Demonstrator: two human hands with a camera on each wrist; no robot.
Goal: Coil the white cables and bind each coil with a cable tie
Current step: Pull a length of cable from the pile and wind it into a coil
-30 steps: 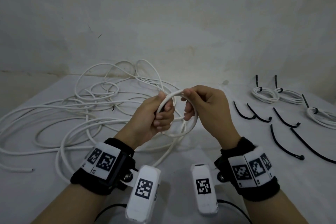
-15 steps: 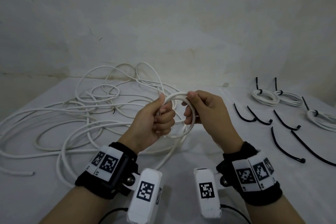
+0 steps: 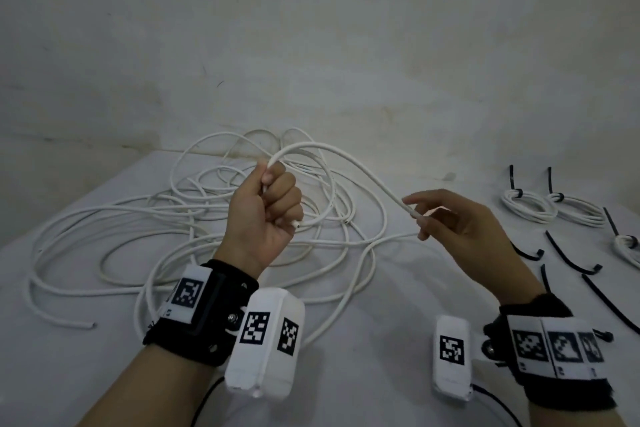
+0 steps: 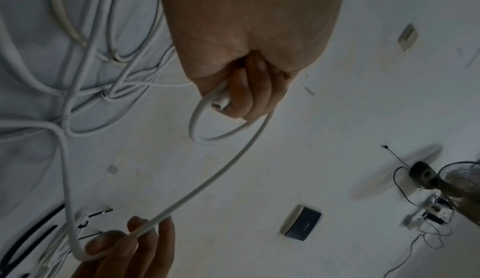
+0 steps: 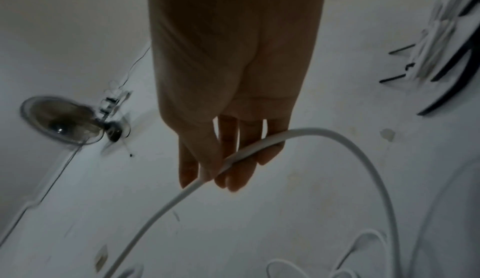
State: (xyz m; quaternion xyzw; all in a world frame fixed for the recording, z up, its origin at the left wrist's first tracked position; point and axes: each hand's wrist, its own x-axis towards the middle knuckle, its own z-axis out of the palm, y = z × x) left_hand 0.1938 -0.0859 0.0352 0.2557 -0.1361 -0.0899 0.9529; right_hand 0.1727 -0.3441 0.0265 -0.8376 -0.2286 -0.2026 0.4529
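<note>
While the left hand (image 3: 266,215) stays clenched in a fist around the white cable (image 3: 349,163), its cut end pokes out just below the curled fingers, and the strand arcs up out of the top of the fist and down to the right hand (image 3: 460,236). That hand's fingers (image 3: 420,218) lie nearly straight, the cable apparently pinched lightly against the thumb, though blur makes this uncertain. Behind both grips, loose cable sprawls over the table (image 3: 381,305). Beyond the right hand lie bound coils (image 3: 526,206) and black cable ties (image 3: 571,258).
</note>
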